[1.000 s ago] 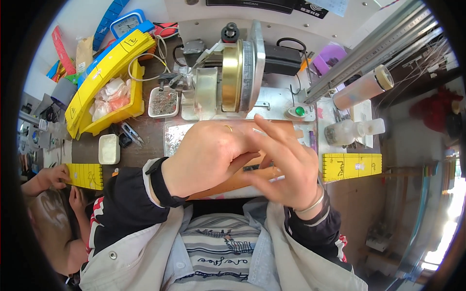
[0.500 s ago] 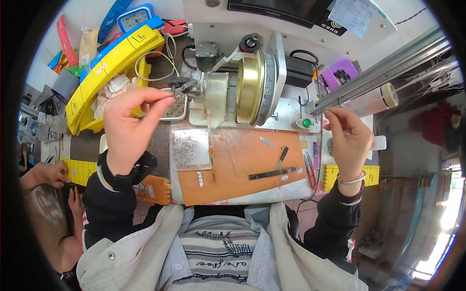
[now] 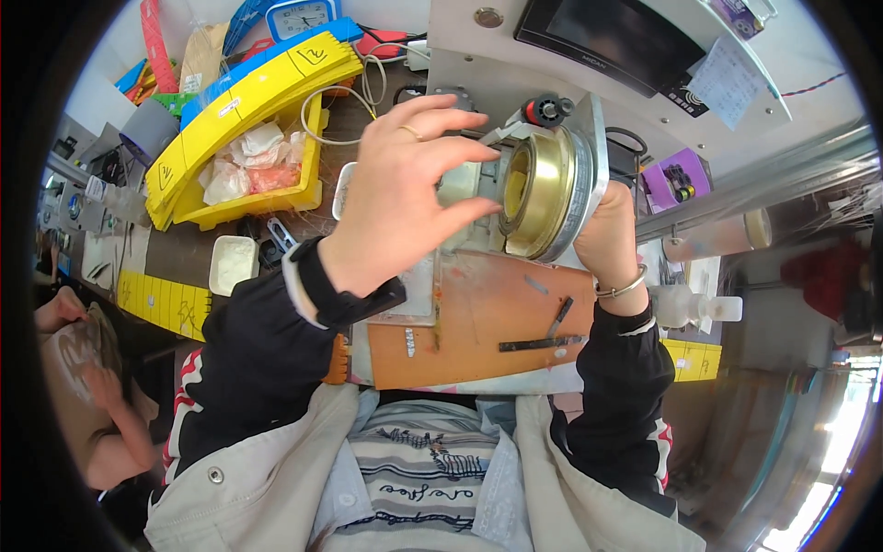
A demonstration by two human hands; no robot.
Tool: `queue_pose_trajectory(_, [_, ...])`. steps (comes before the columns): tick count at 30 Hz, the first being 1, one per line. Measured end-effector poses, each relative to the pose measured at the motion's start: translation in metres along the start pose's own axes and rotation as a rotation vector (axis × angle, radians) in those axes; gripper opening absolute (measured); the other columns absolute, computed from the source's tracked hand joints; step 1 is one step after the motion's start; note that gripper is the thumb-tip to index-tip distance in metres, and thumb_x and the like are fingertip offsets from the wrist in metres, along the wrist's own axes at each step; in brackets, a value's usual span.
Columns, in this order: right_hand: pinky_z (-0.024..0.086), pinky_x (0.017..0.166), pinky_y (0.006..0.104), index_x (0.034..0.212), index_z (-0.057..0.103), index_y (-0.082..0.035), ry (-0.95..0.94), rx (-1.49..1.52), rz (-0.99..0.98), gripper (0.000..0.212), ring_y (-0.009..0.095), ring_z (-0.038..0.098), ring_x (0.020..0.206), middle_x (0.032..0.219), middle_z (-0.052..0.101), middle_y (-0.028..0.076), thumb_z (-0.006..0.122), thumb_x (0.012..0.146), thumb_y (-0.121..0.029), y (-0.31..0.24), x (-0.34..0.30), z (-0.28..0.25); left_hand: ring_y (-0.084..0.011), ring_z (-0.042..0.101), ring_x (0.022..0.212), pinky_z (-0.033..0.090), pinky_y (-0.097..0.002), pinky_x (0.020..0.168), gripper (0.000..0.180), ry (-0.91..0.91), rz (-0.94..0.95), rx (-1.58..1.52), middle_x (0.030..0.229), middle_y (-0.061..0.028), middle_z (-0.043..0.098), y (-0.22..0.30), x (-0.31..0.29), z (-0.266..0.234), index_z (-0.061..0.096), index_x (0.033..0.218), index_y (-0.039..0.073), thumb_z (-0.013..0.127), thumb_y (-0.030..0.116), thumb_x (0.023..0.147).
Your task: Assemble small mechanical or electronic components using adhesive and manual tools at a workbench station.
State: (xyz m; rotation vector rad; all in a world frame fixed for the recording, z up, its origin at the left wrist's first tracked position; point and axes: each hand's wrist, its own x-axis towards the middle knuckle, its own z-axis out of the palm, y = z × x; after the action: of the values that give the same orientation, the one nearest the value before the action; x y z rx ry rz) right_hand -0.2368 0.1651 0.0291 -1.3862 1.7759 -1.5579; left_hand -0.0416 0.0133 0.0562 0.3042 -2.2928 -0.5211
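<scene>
A brass-coloured drum (image 3: 535,195) with a grey outer ring sits on the machine, against an upright metal plate (image 3: 598,152). My left hand (image 3: 405,189) is at the drum's left side, its thumb and fingers spread apart with nothing visible between them. Its thumb tip comes close to the drum's rim; whether it touches I cannot tell. On the plate's right side is my right hand (image 3: 609,241), with its fingers hidden behind the plate. Above the drum stands a black and red knob (image 3: 546,110).
An orange-brown board (image 3: 460,354) lies in front, with dark strips (image 3: 538,345) on it. At left are a yellow bin (image 3: 308,195) of crumpled tissue and a white dish (image 3: 234,265). A clear bottle (image 3: 676,306) and purple bin (image 3: 676,179) stand right. Another person (image 3: 97,377) sits far left.
Both hands have moved in to the drum from either side. My left fingers have gone from a pinch to spread. My right hand has left the metal rail. The view has shifted.
</scene>
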Motion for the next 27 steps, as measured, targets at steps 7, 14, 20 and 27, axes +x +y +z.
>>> queue_pose_trajectory(7, [0.051,0.066,0.0224,0.090,0.076,-0.001,0.005,0.086,0.009,0.009,0.001,0.059,0.075,0.082,0.074,-0.003,0.075,0.083,0.005,-0.003,-0.001,0.003,-0.0309,0.053,0.130,0.042,-0.0437,0.106,0.016,0.027,-0.014,-0.085,0.121,-0.0041,0.071,-0.002,0.006,0.014,0.079,0.085,0.011,0.083,0.007,0.071])
queue_pose_trajectory(14, [0.052,0.070,0.0234,0.091,0.076,0.000,0.007,0.079,0.014,0.012,0.002,0.060,0.077,0.084,0.074,-0.003,0.075,0.082,0.006,0.000,-0.003,0.001,-0.0299,0.053,0.130,0.043,-0.0424,0.105,0.013,0.063,-0.081,-0.251,0.122,-0.0051,0.071,-0.001,0.001,0.001,0.080,0.085,0.011,0.082,0.005,0.075])
queue_pose_trajectory(20, [0.050,0.068,0.0216,0.092,0.076,0.001,0.035,0.044,0.008,0.011,0.001,0.059,0.075,0.082,0.074,-0.003,0.075,0.082,0.005,0.000,-0.003,0.003,-0.0307,0.054,0.129,0.043,-0.0415,0.105,0.009,0.119,-0.075,-0.262,0.116,-0.0069,0.071,0.003,-0.001,0.004,0.076,0.084,0.007,0.079,0.002,0.077])
queue_pose_trajectory(27, [0.046,0.062,0.0183,0.095,0.076,0.002,0.239,-0.213,0.154,0.008,0.002,0.059,0.070,0.078,0.072,0.000,0.075,0.087,0.001,-0.019,-0.035,-0.025,-0.0282,0.061,0.118,0.046,-0.0390,0.100,0.007,0.252,-0.268,-0.347,0.107,-0.0102,0.069,-0.026,-0.032,-0.028,0.074,0.085,0.002,0.077,0.004,0.080])
